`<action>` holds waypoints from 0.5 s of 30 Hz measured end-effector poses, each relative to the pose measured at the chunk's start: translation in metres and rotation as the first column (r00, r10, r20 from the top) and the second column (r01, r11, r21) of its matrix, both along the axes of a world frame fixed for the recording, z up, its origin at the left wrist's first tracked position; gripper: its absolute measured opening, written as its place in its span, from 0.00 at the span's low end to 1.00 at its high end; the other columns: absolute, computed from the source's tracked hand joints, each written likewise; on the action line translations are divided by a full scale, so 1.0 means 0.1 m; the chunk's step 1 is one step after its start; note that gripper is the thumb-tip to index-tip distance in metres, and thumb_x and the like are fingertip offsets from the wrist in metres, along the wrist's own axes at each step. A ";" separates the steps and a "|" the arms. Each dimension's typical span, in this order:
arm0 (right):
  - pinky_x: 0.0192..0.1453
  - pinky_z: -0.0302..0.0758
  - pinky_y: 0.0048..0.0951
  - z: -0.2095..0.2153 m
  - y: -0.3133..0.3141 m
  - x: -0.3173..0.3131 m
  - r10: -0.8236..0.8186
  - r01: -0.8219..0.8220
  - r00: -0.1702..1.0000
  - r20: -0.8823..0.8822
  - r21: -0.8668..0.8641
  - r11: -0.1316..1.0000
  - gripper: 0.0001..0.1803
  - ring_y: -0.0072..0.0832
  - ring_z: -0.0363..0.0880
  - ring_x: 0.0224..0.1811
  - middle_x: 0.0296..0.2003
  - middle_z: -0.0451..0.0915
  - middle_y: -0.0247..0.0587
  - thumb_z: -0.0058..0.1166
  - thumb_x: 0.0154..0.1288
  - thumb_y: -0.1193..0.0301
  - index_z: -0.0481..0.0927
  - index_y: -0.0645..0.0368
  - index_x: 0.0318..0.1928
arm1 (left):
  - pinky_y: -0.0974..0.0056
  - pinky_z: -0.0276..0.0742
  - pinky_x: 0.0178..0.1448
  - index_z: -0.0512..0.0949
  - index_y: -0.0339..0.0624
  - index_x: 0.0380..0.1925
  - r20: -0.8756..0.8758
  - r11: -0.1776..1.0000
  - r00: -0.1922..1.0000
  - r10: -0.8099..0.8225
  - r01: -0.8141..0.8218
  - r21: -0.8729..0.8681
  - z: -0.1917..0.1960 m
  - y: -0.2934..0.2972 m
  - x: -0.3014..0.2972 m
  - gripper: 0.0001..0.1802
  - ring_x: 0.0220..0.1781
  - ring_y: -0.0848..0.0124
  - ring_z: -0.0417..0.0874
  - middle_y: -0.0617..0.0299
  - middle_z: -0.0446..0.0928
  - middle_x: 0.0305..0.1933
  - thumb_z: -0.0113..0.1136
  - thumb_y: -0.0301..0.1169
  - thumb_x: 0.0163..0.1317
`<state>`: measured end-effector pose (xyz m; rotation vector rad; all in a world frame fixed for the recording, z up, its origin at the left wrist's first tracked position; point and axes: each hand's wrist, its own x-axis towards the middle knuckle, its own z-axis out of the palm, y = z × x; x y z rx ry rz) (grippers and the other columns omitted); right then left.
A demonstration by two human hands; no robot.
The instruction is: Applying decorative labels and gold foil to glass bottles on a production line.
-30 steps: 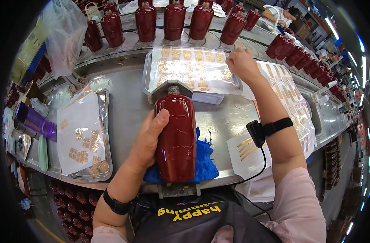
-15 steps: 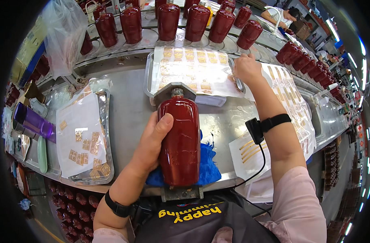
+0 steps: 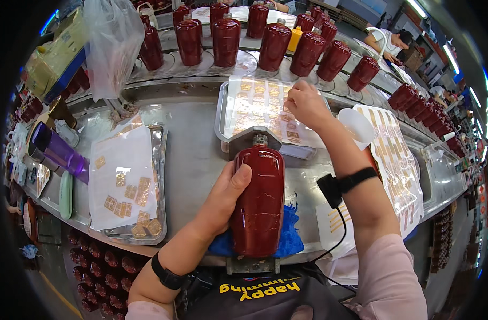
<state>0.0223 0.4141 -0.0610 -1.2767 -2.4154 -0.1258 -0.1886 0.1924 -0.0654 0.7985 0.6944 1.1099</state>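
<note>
A dark red glass bottle (image 3: 259,205) lies in front of me with its neck pointing away, resting in a grey metal holder (image 3: 266,133). My left hand (image 3: 222,194) is wrapped round its left side, thumb on top. Beyond the neck, a sheet of gold decals (image 3: 252,109) lies on a metal tray (image 3: 221,120). Over the sheet's right part is my right hand (image 3: 308,105), fingers pinched together; I cannot make out what is between them. A blue cloth (image 3: 291,232) is bunched under the bottle.
Red bottles (image 3: 226,41) stand along the conveyor (image 3: 164,72) at the back. A left tray (image 3: 163,186) holds loose gold decals on white paper. To the right are a white bowl (image 3: 356,127) and a long decal sheet (image 3: 390,160). A purple tumbler (image 3: 57,149) lies far left.
My right hand has moved left from the decal sheet's right edge to over the sheet, uncovering the white bowl. My left hand keeps its grip on the bottle. The whole view has shifted.
</note>
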 end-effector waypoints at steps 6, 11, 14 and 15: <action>0.52 0.72 0.33 0.88 -1.10 -0.04 0.274 -0.373 0.830 -0.485 -0.118 0.920 0.08 0.40 0.76 0.47 0.43 0.77 0.46 0.60 0.63 0.69 0.78 0.62 0.34 | 0.61 0.82 0.53 0.64 0.38 0.63 0.077 1.000 0.997 -0.031 0.031 0.001 -0.04 -0.01 -0.08 0.34 0.51 0.67 0.82 0.53 0.77 0.53 0.42 0.56 0.72; 0.46 0.70 0.28 1.15 -1.72 -0.17 0.360 -0.525 0.780 -0.511 -0.223 0.822 0.07 0.27 0.74 0.41 0.46 0.75 0.42 0.60 0.63 0.73 0.75 0.62 0.33 | 0.62 0.76 0.59 0.55 0.36 0.67 0.136 0.993 0.986 0.094 -0.101 0.053 -0.09 -0.07 -0.02 0.35 0.56 0.69 0.77 0.53 0.71 0.60 0.46 0.52 0.72; 0.46 0.73 0.31 0.84 -1.73 -0.27 0.340 -0.502 0.807 -0.482 -0.258 0.826 0.06 0.34 0.77 0.43 0.45 0.75 0.42 0.61 0.61 0.73 0.77 0.61 0.33 | 0.62 0.70 0.65 0.50 0.32 0.70 0.013 0.963 0.979 0.205 -0.204 0.175 -0.03 -0.17 -0.01 0.40 0.62 0.67 0.72 0.49 0.66 0.65 0.52 0.48 0.70; 0.47 0.74 0.33 0.73 -1.70 -0.28 0.367 -0.496 0.812 -0.453 -0.207 0.843 0.06 0.37 0.77 0.44 0.46 0.76 0.43 0.61 0.61 0.72 0.78 0.60 0.33 | 0.63 0.68 0.67 0.47 0.30 0.71 -0.063 0.953 0.974 0.218 -0.199 0.228 0.01 -0.21 -0.01 0.43 0.65 0.66 0.69 0.47 0.63 0.66 0.55 0.46 0.69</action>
